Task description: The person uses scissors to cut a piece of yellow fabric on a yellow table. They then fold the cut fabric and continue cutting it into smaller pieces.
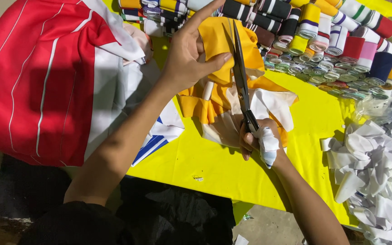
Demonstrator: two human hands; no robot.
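**Scissors in a stack of yellow fabric**

Much of the scene is cut off or buried. The scissors' (242, 77) handles are swallowed by the right hand (257, 141), whose fingers are folded tight through the loops; a wad of white cloth wrapping (267, 144) covers the thumb side, so the loops themselves cannot be made out. The blades look nearly together, a thin dark line running toward 12 o'clock, though their tips merge with the dark rolls behind and are hard to separate. The person's body is out of frame except for a dark sleeve at 7 o'clock.

The yellow fabric piece (218, 43) lies just above the picture's centre, lifted at its top edge. The left hand (188, 54) pinches it, thumb pressed onto the cloth just beside the blade, index finger stretched up toward 12 o'clock. It is a saturated golden yellow, soft and creased, and sits on a stack of yellow and white cut pieces (268, 104) (how many layers is impossible to tell) that fan out at 3 o'clock of the blade.

All of this rests on a bright lemon-yellow table cover (205, 168). At 9 o'clock lies a large red cloth with thin white stripes (37, 86), its left edge cropped. Along the top from 12 to 2 o'clock are rows of striped ribbed-trim rolls (332, 41), many seen only end-on. At 4 o'clock a heap of white fabric scraps (377, 177) spills past the frame.
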